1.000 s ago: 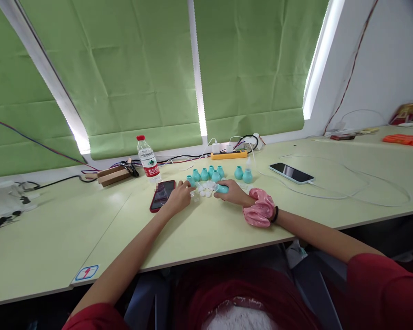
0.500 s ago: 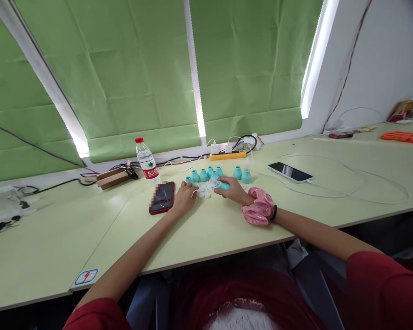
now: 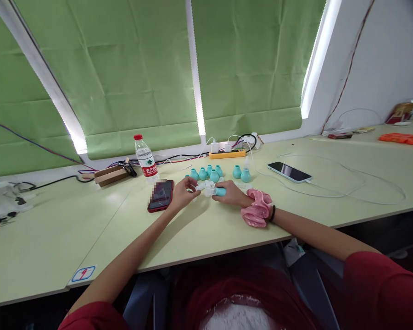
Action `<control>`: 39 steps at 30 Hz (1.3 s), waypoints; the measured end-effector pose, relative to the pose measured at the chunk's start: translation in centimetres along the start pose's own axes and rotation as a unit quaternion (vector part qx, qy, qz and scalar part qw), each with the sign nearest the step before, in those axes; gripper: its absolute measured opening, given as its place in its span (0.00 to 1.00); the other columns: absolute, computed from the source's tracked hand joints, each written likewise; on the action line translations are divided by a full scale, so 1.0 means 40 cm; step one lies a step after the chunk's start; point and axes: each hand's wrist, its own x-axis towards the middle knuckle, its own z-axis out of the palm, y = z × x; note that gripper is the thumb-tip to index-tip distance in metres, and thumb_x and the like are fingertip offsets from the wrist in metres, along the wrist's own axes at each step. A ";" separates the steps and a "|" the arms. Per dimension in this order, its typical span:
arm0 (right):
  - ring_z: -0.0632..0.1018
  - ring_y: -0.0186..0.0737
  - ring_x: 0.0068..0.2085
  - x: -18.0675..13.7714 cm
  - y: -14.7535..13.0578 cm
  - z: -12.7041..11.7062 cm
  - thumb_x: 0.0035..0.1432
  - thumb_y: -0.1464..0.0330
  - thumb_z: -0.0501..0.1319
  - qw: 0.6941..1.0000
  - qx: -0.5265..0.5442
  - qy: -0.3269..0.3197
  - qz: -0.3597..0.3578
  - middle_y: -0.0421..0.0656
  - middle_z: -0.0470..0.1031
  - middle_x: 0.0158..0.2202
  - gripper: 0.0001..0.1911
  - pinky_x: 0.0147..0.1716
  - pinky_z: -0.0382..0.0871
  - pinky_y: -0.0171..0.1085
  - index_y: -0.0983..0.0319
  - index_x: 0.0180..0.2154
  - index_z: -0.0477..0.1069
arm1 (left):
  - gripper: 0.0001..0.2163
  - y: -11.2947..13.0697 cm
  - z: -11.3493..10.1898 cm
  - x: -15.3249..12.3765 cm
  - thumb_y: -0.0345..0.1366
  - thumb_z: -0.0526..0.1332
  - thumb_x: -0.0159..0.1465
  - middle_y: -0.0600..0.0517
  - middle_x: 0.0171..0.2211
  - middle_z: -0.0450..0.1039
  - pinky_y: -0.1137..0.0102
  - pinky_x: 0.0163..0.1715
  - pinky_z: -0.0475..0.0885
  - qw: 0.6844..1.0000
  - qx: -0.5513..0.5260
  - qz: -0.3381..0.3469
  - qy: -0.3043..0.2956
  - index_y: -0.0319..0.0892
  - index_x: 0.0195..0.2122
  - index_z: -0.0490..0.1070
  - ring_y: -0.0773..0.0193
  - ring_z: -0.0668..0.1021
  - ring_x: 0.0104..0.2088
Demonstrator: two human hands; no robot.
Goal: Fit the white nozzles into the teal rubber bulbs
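Teal bulb lies gripped in the right hand just above the table, the left hand pinching a white tip toward it, unjoined as yet, while finished-looking bulbs stand behind and loose white tips remain.
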 end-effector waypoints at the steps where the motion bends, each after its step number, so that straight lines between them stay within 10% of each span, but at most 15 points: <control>1: 0.63 0.29 0.23 -0.001 -0.002 0.001 0.43 0.68 0.57 1.000 -0.004 -0.004 0.001 0.37 0.64 0.19 0.08 0.23 0.55 0.28 0.67 0.23 0.69 | 0.16 0.009 -0.004 -0.005 0.32 0.62 0.45 0.52 0.29 0.68 0.69 0.27 0.70 0.996 -0.081 -0.027 -0.007 0.38 0.37 0.66 0.69 0.71 0.25; 5: 0.63 0.28 0.22 -0.004 -0.008 0.003 0.42 0.69 0.57 1.000 -0.012 -0.014 0.012 0.37 0.63 0.18 0.06 0.23 0.54 0.28 0.67 0.22 0.68 | 0.19 0.037 -0.003 -0.026 0.33 0.64 0.45 0.51 0.32 0.70 0.65 0.39 0.69 0.957 -0.266 -0.103 -0.052 0.36 0.40 0.67 0.66 0.74 0.32; 19: 0.62 0.29 0.23 -0.012 -0.031 0.005 0.42 0.68 0.56 0.999 0.007 -0.016 0.046 0.36 0.61 0.18 0.07 0.23 0.54 0.29 0.66 0.19 0.65 | 0.16 0.030 0.012 -0.035 0.33 0.69 0.39 0.47 0.32 0.75 0.64 0.44 0.69 0.912 -0.363 -0.191 -0.033 0.34 0.31 0.74 0.63 0.76 0.33; 39: 0.63 0.27 0.13 -0.014 -0.053 -0.014 0.43 0.65 0.58 0.963 0.177 -0.184 0.082 0.34 0.61 0.13 0.09 0.12 0.55 0.28 0.64 0.22 0.63 | 0.16 0.105 0.025 -0.059 0.36 0.67 0.41 0.47 0.31 0.75 0.64 0.38 0.70 0.962 -0.241 -0.096 -0.082 0.36 0.32 0.74 0.56 0.76 0.34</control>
